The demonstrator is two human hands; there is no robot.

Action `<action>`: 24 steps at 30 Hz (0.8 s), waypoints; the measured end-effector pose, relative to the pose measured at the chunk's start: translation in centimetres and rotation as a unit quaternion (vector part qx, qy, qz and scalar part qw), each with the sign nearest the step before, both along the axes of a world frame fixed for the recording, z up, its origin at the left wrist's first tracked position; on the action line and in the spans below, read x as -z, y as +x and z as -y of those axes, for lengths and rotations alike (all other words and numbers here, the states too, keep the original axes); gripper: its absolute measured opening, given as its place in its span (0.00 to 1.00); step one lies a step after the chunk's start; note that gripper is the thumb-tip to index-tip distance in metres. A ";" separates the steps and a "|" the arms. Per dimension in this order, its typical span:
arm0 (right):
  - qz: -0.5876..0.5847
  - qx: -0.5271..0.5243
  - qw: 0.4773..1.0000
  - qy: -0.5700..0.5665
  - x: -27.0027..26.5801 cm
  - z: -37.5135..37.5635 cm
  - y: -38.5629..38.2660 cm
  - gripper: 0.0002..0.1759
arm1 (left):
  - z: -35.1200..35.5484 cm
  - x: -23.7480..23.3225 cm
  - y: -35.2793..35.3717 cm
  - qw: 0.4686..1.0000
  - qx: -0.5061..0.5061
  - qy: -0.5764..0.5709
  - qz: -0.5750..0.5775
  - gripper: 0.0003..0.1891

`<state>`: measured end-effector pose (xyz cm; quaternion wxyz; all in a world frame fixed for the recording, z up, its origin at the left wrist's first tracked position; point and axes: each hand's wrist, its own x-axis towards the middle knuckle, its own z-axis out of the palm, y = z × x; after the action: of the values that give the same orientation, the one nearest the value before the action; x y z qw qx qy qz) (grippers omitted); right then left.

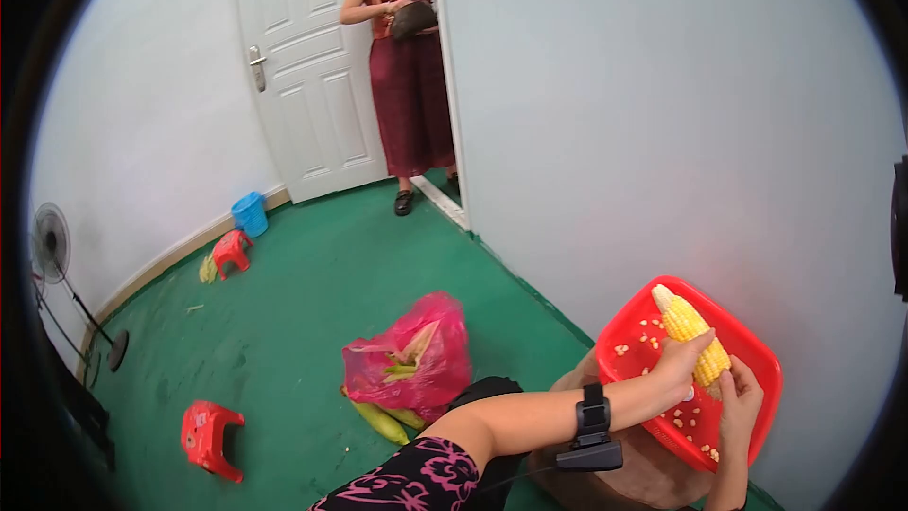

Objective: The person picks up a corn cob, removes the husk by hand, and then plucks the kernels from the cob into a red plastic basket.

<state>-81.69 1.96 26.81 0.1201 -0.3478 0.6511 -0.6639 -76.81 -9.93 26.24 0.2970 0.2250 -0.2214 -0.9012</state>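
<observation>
A yellow corn cob (685,325) is held at a tilt over a red plastic basket (772,371), its pale bare tip pointing up and left. My left hand (679,365) is closed around the middle of the cob, with a strapped device on that wrist. At the cob's lower end, the fingers of my right hand (740,399) are bent against the kernels. Loose kernels (621,350) lie scattered inside the basket, partly hidden under my left hand and the cob.
A pink plastic bag (443,345) with husks stands on the green floor, unshelled corn (380,422) beside it. Red stools (210,437), a blue bin (250,215) and a fan (53,238) are farther left. A person (407,85) holding a dark pouch stands in the doorway.
</observation>
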 end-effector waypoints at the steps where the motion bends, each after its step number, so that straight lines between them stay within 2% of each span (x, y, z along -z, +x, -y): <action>1: -0.006 -0.005 1.000 0.009 -0.2 0.0 0.4 0.17 | 0.2 0.4 0.1 1.000 0.008 0.009 0.004 0.12; 4: -0.035 0.002 0.999 0.030 -0.9 -0.2 1.1 0.17 | 0.4 0.8 0.0 0.999 0.034 0.023 0.010 0.13; 7: -0.159 0.070 0.981 0.084 -0.5 -0.2 1.5 0.18 | 0.4 0.9 0.2 0.998 0.063 0.008 -0.017 0.14; 8: -0.208 0.077 0.970 0.098 -0.3 0.0 1.5 0.18 | 0.4 0.8 0.0 0.999 0.041 0.013 0.012 0.14; 11: -0.236 0.106 0.957 0.131 -0.4 0.1 2.0 0.19 | 0.7 1.0 -0.3 0.998 0.047 0.045 0.025 0.15; 15: -0.276 0.127 0.947 0.105 0.4 -0.1 1.0 0.18 | 0.5 0.9 0.2 0.996 0.071 0.027 -0.043 0.14; 18: -0.160 0.097 0.978 0.092 -0.1 -0.4 0.8 0.18 | 0.5 0.7 0.1 0.997 0.067 0.030 -0.029 0.14; 21: -0.100 0.046 0.990 0.085 -0.2 -0.7 -0.3 0.18 | 0.4 0.8 -0.1 0.998 0.060 0.015 -0.016 0.14; 24: -0.125 0.102 0.986 0.052 0.3 -0.3 1.0 0.17 | 0.5 0.9 0.1 0.997 0.071 0.016 -0.037 0.14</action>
<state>-80.68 2.24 26.51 -0.0127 -0.3532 0.7264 -0.5894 -76.74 -10.42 25.37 0.2368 0.1801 -0.2114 -0.9310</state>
